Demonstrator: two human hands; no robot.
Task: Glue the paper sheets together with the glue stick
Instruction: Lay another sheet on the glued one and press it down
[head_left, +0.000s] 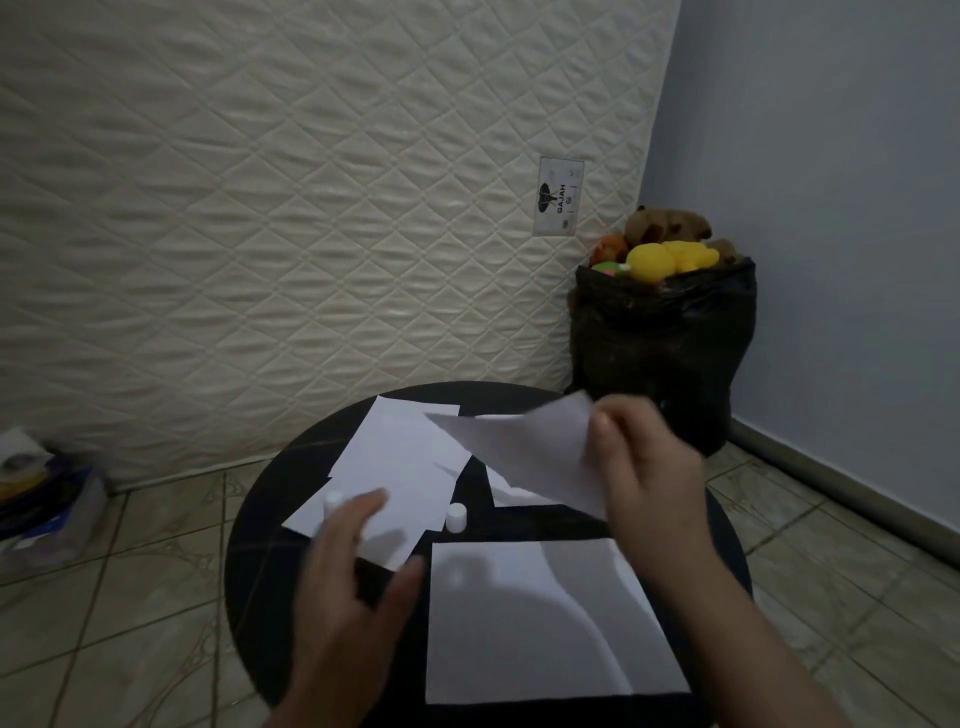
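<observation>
A round black table (260, 571) carries several white paper sheets. One sheet (540, 618) lies flat at the front. A small stack (400, 462) lies at the back left. My right hand (649, 467) pinches another sheet (530, 452) and holds it tilted above the table. My left hand (353, 577) hovers blurred over the left stack with fingers spread, holding nothing. The white glue stick (332, 504) stands just beyond its fingertips. A small white cap (456, 517) stands between the stack and the front sheet.
A quilted mattress (311, 208) leans upright behind the table. A black bag (665, 338) full of plush toys stands in the right corner. Some boxes and clutter (41, 493) lie on the tiled floor at left.
</observation>
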